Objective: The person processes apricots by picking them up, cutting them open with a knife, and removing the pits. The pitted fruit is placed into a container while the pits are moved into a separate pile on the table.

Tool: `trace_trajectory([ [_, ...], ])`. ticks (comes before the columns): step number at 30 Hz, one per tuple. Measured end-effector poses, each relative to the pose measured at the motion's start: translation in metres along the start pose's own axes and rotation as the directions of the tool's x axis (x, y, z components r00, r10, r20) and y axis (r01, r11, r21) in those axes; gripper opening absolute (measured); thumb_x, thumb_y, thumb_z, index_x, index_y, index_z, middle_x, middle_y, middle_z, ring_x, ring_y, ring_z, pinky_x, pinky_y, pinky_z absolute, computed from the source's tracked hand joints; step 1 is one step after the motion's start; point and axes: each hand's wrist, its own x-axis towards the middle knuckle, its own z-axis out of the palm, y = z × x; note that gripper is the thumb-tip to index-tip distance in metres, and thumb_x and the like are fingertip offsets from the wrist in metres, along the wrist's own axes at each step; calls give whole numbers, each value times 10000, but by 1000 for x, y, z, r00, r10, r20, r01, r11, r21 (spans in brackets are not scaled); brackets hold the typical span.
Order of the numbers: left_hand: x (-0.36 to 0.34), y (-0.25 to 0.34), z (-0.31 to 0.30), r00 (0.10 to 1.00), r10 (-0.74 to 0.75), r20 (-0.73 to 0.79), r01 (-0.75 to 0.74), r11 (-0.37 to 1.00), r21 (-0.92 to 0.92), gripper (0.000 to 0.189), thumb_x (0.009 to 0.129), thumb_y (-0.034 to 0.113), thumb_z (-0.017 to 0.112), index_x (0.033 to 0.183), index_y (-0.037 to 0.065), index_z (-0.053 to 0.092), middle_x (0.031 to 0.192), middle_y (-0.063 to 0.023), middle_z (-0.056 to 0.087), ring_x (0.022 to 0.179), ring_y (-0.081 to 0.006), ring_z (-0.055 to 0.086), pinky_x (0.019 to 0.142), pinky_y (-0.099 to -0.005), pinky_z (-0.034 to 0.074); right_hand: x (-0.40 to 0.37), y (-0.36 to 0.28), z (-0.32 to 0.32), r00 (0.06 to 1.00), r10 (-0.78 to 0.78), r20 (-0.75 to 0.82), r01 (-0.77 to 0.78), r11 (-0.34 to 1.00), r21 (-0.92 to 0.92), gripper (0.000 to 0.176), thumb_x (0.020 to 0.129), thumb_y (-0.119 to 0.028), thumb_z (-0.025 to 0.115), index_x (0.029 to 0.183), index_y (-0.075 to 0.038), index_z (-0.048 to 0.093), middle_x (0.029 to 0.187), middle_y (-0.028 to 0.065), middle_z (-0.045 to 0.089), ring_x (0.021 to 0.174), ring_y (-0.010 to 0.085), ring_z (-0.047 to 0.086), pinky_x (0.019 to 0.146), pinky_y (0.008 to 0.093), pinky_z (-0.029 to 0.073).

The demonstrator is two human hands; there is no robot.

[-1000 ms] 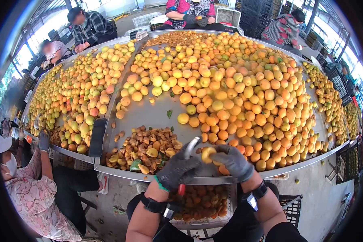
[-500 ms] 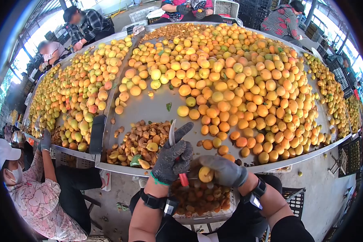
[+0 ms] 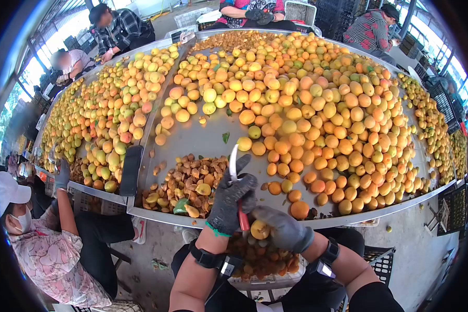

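My left hand (image 3: 231, 198), in a dark glove with a green cuff, is closed round a knife (image 3: 243, 217) with a red handle; its curved blade points up. Just right of it my right hand (image 3: 283, 229), in a grey glove, holds an apricot (image 3: 260, 229) near the knife handle. Both hands are over the near edge of a metal table (image 3: 192, 138) covered with apricots (image 3: 343, 130). A heap of pits and pieces (image 3: 184, 182) lies on the table, left of my left hand. Beneath my hands, a crate (image 3: 268, 285) holds split fruit.
A black phone-like slab (image 3: 132, 169) lies on the metal divider at the left. A co-worker (image 3: 52, 244) in a white cap sits at the near left. Several other people sit round the far side. A black crate (image 3: 379, 262) stands right of my legs.
The view has shifted slightly, moving the table contents right. My hands have moved a little right and down in view, and the knife blade is more upright. The hands remain close together.
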Motion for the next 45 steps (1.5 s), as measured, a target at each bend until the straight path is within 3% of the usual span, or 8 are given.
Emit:
trace_trajectory([
  [4,5,11,-19,988,143,54,-124,958,-260,451,898,108,594,1331,93,468,816,2,540,447,-49,376,382,-197,292,18,18,-32,901,-422,-100,411,905,-111,382,1011,-247,389,1288,-2,487,1319,163,486,1203,226,504,1065,412,382],
  [11,1,3,-21,990,134,-32,-138,957,-254,412,920,135,576,1319,97,480,834,-8,543,445,-59,381,377,-204,288,-3,-22,-43,882,-468,-52,413,717,562,411,1002,-287,440,1321,-29,468,1299,114,509,1174,290,527,992,465,449],
  [17,0,-4,-18,997,81,5,-78,969,-234,388,928,130,568,1306,93,490,813,-1,550,445,-65,388,379,-216,300,-9,-30,-42,837,-546,-44,493,716,494,411,998,-310,455,1287,-18,474,1359,150,471,1260,343,476,1020,487,435],
  [23,-2,-3,-15,999,47,-24,-51,969,-241,403,928,125,570,1317,89,472,807,-10,553,450,-70,396,377,-223,313,-3,-23,-54,904,-370,215,149,743,652,348,983,-286,491,1229,-41,500,1400,162,436,1290,374,442,1061,537,374],
  [25,-2,-4,-17,998,48,-27,-53,966,-254,411,926,121,573,1321,87,467,805,-13,550,454,-71,400,378,-223,318,-8,-37,-46,766,-641,-41,595,684,422,290,960,-231,527,1191,-55,518,1402,155,438,1288,381,444,1052,527,382],
  [27,-2,-5,-20,999,49,-12,-50,964,-260,413,925,120,574,1322,87,467,804,-13,549,455,-70,401,378,-222,322,-10,-41,-40,783,-621,-31,550,668,501,250,930,-144,549,1164,-57,533,1384,145,456,1284,367,450,1048,521,383],
  [36,-4,-4,-23,998,47,-42,-56,965,-257,402,927,130,568,1316,79,481,794,-10,551,463,-70,409,380,-215,333,-5,-38,-42,847,-532,4,449,719,530,229,941,-92,537,1169,-83,521,1136,69,565,1026,202,584,866,350,498],
  [45,-8,-3,-27,999,38,18,-31,955,-293,437,923,147,571,1338,67,460,785,-12,554,465,-74,416,385,-218,327,12,-29,-31,844,-530,-80,517,767,380,284,964,-152,528,1241,-114,479,817,4,471,643,87,379,541,218,320],
])
